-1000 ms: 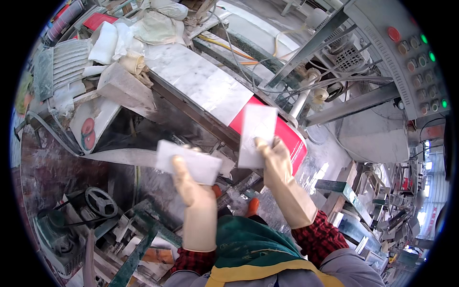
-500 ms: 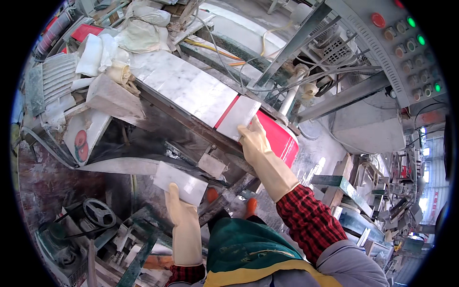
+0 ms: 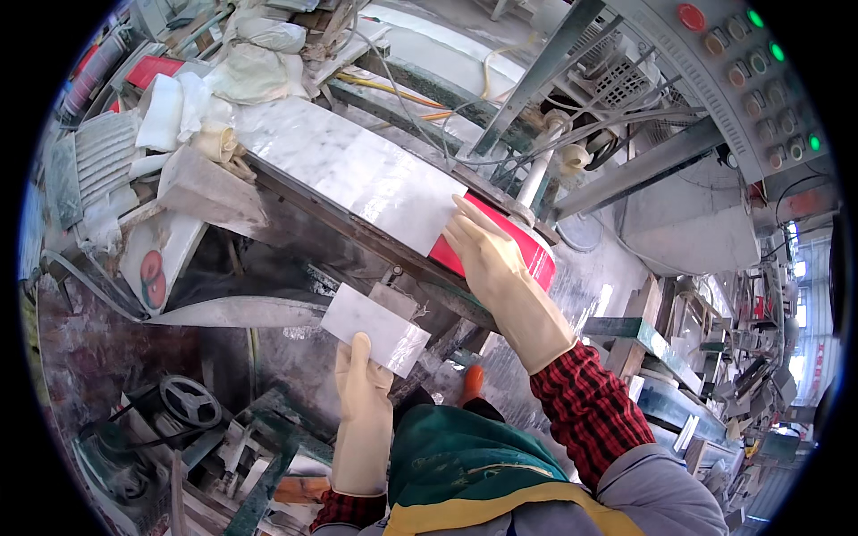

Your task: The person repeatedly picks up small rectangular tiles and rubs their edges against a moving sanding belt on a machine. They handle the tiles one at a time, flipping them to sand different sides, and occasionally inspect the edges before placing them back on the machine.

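Observation:
In my gloved left hand [image 3: 362,411] is a white marble tile [image 3: 377,329], pinched at its lower edge with the thumb on top. My gloved right hand [image 3: 500,272] lies with its fingers stretched out against the near right end of a row of white, grey-veined marble tiles [image 3: 349,174]. Those tiles lie end to end on a red belt [image 3: 538,257], whose bare end shows beside my right hand. Both gloves are cream-coloured and long. Part of the last tile's edge is hidden under my right fingers.
A grey control panel [image 3: 733,98] with lit green buttons and a red button hangs at the upper right. Cloths [image 3: 255,71] and a stone block [image 3: 210,188] sit left of the belt. A handwheel [image 3: 189,400] is at the lower left. Cables [image 3: 411,98] cross behind the belt.
The red gap between the last tile and the row has closed as that tile moved up and left. My left hand has brought its tile right and slightly up, nearer the belt.

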A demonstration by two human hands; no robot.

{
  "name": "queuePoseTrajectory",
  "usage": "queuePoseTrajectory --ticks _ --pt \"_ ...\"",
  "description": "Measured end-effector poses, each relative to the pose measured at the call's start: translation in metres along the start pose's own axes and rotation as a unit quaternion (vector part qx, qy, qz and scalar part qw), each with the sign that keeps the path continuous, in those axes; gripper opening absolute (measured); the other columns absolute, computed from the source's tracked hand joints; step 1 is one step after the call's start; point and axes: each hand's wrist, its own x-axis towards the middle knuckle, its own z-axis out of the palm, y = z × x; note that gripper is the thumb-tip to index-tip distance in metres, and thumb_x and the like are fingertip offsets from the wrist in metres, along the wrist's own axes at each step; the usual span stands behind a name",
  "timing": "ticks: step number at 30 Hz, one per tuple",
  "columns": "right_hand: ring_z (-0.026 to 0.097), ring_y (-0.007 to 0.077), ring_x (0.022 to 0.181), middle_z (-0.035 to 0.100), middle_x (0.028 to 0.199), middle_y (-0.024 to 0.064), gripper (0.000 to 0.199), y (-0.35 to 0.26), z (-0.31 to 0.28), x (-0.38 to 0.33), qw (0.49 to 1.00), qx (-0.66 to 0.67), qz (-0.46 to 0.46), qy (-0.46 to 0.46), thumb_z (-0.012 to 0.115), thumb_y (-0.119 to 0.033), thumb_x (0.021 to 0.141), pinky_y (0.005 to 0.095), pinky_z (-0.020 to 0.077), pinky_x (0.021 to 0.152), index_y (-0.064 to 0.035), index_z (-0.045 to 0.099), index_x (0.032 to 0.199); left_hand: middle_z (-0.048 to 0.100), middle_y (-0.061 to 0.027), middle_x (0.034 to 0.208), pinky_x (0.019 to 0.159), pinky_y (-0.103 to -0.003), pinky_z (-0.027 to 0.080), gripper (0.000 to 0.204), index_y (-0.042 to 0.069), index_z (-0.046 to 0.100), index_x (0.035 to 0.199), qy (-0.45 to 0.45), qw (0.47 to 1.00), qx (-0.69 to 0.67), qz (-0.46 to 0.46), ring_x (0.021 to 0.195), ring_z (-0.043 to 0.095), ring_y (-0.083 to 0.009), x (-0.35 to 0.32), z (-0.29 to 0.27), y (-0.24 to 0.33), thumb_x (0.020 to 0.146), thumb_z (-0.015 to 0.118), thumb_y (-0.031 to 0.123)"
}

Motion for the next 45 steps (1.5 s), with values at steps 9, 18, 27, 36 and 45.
queuePoseTrajectory --ticks 9,18,27,36,45 --pt "0.061 0.0215 0.116 0.063 0.130 0.0129 0.061 -0.022 0.021 -0.100 0.911 -0.380 0.071 -0.142 0.064 -0.011 0.094 0.0325 0.0493 0.100 -0.0040 0.040 0.150 0.067 -0.0077 0.107 0.076 -0.028 0.052 0.036 0.000 0.056 0.131 -0.246 0.902 0.325 0.139 0.092 0.064 -0.0115 0.023 0.042 -0.003 0.097 0.063 0.009" --pt "0.058 0.0207 0.116 0.059 0.132 0.0165 0.071 -0.004 -0.022 -0.039 0.952 -0.276 -0.047 0.123 0.053 -0.004 0.096 0.0295 0.0439 0.100 0.0026 0.017 0.156 0.072 -0.0069 0.102 0.051 -0.015 0.039 0.036 0.013 0.056 0.137 -0.045 0.914 0.360 0.184 0.059 0.056 -0.0015 0.033 0.037 0.049 0.103 0.053 0.023" --pt "0.067 0.0328 0.104 0.062 0.122 0.0261 0.079 -0.002 -0.003 -0.020 0.905 -0.400 0.027 0.145 0.066 -0.021 0.085 0.0374 0.0534 0.091 -0.0122 0.029 0.154 0.070 -0.0132 0.108 0.056 -0.019 0.047 0.036 0.008 0.052 0.138 -0.063 0.924 0.374 0.041 0.062 0.059 -0.0057 0.014 -0.014 0.001 0.104 0.052 0.019" --pt "0.055 0.0251 0.122 0.051 0.139 0.0193 0.058 -0.012 -0.039 -0.028 0.998 -0.066 -0.011 0.016 0.059 -0.008 0.097 0.0401 0.0444 0.109 0.0020 0.036 0.148 0.071 -0.0123 0.107 0.057 -0.019 0.047 0.035 0.009 0.053 0.138 -0.080 0.911 0.399 0.060 0.064 0.061 -0.0059 0.007 -0.011 -0.002 0.104 0.050 0.017" --pt "0.056 0.0261 0.126 0.057 0.139 0.0172 0.061 -0.043 -0.120 -0.139 0.948 -0.300 -0.106 0.019 0.065 -0.008 0.093 0.0391 0.0442 0.108 -0.0076 0.042 0.149 0.071 -0.0074 0.108 0.055 -0.017 0.042 0.036 0.011 0.055 0.138 -0.095 0.876 0.468 0.067 0.062 0.057 -0.0024 -0.019 0.032 -0.058 0.105 0.049 0.023"
